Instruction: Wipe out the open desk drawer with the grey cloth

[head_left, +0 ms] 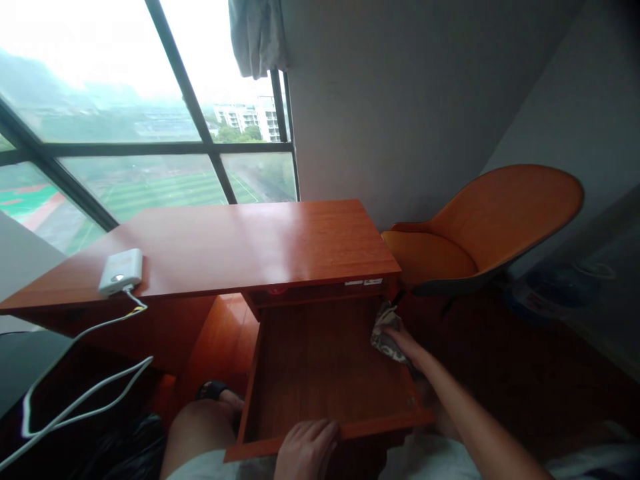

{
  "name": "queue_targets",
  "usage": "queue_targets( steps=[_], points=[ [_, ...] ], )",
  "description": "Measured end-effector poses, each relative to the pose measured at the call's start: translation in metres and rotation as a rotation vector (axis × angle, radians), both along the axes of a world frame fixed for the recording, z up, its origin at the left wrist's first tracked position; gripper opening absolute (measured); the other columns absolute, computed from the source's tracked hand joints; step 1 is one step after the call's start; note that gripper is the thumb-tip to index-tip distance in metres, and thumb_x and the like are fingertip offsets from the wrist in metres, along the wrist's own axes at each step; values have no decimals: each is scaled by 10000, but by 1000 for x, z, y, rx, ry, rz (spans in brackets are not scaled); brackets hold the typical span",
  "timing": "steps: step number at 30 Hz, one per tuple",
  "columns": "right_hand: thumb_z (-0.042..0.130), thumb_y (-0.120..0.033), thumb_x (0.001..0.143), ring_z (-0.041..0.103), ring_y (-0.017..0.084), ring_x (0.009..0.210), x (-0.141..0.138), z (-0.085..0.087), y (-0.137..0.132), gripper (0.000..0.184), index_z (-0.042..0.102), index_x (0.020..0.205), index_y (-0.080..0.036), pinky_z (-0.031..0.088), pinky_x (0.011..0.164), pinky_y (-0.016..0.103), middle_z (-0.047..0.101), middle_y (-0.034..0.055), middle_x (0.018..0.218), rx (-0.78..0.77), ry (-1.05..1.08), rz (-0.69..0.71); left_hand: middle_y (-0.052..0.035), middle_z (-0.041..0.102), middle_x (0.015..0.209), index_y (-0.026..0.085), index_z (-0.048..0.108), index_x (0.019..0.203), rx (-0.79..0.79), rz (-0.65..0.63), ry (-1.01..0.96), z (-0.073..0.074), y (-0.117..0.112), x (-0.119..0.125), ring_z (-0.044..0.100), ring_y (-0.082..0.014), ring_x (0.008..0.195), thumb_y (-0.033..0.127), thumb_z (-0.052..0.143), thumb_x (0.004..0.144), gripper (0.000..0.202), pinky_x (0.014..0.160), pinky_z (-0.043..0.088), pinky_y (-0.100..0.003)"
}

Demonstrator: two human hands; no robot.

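Observation:
A reddish-brown wooden drawer (325,360) is pulled out of the desk (260,240) in front of me. Its floor is bare apart from a small mark near the front right corner. With its fingers curled over the drawer's front edge, my left hand (307,448) grips the board. My right hand (397,337) is closed on a patterned grey-and-white cloth (386,340). That cloth is bunched against the drawer's right side wall, towards the back. Part of the right hand's fingers is hidden by the cloth.
On the desk's left lies a white power bank (121,271) with a white cable (90,327) looping down. An orange chair (500,227) stands to the right, a large water bottle (555,290) beyond it. Windows (150,177) line the back left; my knee (200,433) is left of the drawer.

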State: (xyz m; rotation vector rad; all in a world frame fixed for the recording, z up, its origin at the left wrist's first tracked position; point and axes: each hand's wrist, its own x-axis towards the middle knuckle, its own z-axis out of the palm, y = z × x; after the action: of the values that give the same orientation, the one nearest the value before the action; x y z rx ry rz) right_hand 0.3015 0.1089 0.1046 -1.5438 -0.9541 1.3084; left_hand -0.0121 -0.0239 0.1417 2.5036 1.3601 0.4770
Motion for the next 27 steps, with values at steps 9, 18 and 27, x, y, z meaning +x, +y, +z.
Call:
queue_targets(
  steps=[9, 18, 27],
  points=[
    [648, -486, 689, 555, 250, 1195, 9, 0, -67, 737, 397, 1342, -253, 390, 1061, 388, 574, 89, 1312, -146, 81, 61, 6, 734, 1009, 288, 644, 1081, 36, -21, 22, 11, 6, -4, 698, -179, 865, 257, 567, 880, 217, 750, 550, -252],
    [622, -495, 694, 547, 266, 1206, 6, 10, -75, 779, 342, 1377, -245, 379, 1078, 412, 574, 94, 1298, -154, 43, 67, -5, 730, 1000, 279, 642, 1071, 0, 3, 0, 17, 3, 0, 689, -182, 873, 233, 556, 881, 213, 766, 537, -258],
    [628, -534, 694, 604, 250, 1125, 16, -15, -45, 727, 388, 1312, -234, 428, 1022, 383, 636, 88, 1214, -128, -47, 69, -31, 725, 921, 267, 658, 1027, 61, 57, -108, 3, -6, 9, 675, -178, 791, 191, 464, 891, 249, 725, 515, -264]
  ],
)
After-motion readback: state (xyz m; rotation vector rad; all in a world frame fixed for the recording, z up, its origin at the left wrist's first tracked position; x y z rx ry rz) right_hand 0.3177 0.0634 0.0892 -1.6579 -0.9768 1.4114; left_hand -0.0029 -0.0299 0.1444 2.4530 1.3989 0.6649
